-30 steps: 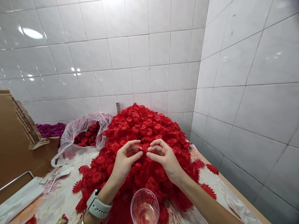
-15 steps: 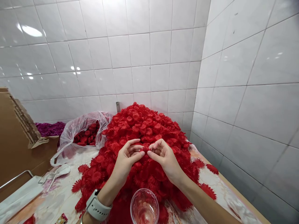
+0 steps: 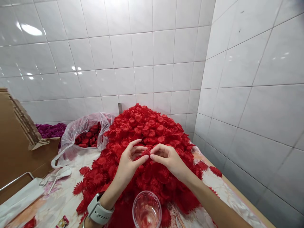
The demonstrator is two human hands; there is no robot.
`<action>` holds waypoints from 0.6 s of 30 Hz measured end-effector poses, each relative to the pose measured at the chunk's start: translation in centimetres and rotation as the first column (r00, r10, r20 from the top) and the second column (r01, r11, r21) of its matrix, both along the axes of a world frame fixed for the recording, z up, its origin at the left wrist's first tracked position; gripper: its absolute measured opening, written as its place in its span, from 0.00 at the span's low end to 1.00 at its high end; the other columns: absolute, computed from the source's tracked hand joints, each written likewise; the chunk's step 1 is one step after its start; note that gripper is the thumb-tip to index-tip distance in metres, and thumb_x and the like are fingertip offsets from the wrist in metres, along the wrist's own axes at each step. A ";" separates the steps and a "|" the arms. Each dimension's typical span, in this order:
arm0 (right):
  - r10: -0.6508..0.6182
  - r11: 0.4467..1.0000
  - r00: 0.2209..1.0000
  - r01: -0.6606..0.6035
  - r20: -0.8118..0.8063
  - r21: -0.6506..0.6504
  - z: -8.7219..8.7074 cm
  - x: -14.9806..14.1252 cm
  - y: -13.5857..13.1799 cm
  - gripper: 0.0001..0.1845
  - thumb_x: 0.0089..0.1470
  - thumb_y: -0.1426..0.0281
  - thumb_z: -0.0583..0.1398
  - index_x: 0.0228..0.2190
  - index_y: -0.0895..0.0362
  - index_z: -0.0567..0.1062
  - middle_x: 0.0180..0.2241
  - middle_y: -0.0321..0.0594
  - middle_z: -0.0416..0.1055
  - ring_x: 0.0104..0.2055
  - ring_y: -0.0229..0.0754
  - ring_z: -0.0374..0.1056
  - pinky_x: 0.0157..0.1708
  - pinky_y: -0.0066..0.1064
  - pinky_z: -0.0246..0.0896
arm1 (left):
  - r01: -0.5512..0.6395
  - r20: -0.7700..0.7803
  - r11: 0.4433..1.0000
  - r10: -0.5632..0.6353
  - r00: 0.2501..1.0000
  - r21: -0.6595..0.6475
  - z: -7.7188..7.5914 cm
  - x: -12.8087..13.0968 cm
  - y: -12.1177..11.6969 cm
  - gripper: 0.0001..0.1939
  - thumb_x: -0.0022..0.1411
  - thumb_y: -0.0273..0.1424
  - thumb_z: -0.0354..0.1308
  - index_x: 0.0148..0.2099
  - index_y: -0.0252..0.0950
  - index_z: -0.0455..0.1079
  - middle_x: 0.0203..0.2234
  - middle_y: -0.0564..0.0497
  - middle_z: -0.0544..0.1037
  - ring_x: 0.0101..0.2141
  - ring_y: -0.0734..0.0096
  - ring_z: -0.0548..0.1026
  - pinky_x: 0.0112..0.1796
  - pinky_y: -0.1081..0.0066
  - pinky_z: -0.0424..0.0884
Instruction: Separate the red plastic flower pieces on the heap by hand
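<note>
Left hand (image 3: 128, 163): closed by thumb and forefinger on a small red flower piece (image 3: 145, 152).
Right hand (image 3: 168, 158): pinched on the same piece from the other side.
Piece location: held between both hands, just above the red flower pile (image 3: 144, 126) on the tabletop (image 3: 59, 199).
Step in hand: the piece is apparently being pulled apart or pressed together.
Next move: a steady, even pinch is judged necessary.
Nearby: a clear cup (image 3: 147, 210) below the hands; a plastic bag (image 3: 78, 136) to the left.
</note>
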State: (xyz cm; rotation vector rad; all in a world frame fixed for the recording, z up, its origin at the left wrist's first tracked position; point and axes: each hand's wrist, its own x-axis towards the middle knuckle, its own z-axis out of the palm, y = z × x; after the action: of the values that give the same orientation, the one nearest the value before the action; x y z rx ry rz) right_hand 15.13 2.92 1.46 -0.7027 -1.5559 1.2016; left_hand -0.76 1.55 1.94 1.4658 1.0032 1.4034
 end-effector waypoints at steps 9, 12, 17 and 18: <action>-0.054 0.998 0.992 0.052 -0.118 -0.017 -0.3 -0.4 -0.4 0.10 0.39 0.70 0.65 0.24 0.55 0.67 0.27 0.31 0.68 0.31 0.35 0.64 0.34 0.30 0.59 | -0.036 -0.030 0.999 0.037 0.999 0.029 0.3 -0.1 0.1 0.25 0.44 0.27 0.62 0.47 0.36 0.63 0.28 0.54 0.75 0.33 0.70 0.74 0.38 0.68 0.69; -0.050 0.997 0.988 0.042 -0.143 -0.057 -0.3 -0.4 -0.4 0.13 0.37 0.71 0.66 0.24 0.55 0.66 0.26 0.30 0.69 0.30 0.35 0.64 0.33 0.29 0.59 | -0.046 -0.069 0.996 0.051 0.996 0.070 0.3 -0.2 0.1 0.24 0.45 0.27 0.61 0.47 0.36 0.63 0.29 0.53 0.75 0.33 0.70 0.73 0.38 0.68 0.68; -0.050 0.988 0.976 0.017 -0.211 -0.154 -0.5 -0.6 -0.4 0.15 0.37 0.69 0.67 0.25 0.55 0.65 0.27 0.32 0.70 0.31 0.36 0.65 0.36 0.30 0.57 | -0.075 -0.147 0.990 0.092 0.985 0.119 0.5 -0.3 -0.1 0.22 0.47 0.27 0.60 0.47 0.37 0.63 0.28 0.52 0.75 0.32 0.69 0.73 0.36 0.69 0.68; -0.052 0.986 0.975 0.016 -0.217 -0.166 -0.6 -0.6 -0.4 0.15 0.37 0.68 0.67 0.25 0.55 0.65 0.26 0.33 0.70 0.31 0.36 0.65 0.37 0.30 0.57 | -0.085 -0.170 0.987 0.108 0.979 0.134 0.5 -0.3 -0.2 0.22 0.47 0.27 0.60 0.47 0.37 0.63 0.28 0.52 0.75 0.32 0.69 0.73 0.36 0.69 0.68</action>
State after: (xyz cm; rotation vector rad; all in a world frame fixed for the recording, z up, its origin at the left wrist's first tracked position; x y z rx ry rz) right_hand 14.51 2.55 0.86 -0.6736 -1.2668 1.3448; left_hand -1.01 1.39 2.48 1.6784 1.1264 1.4473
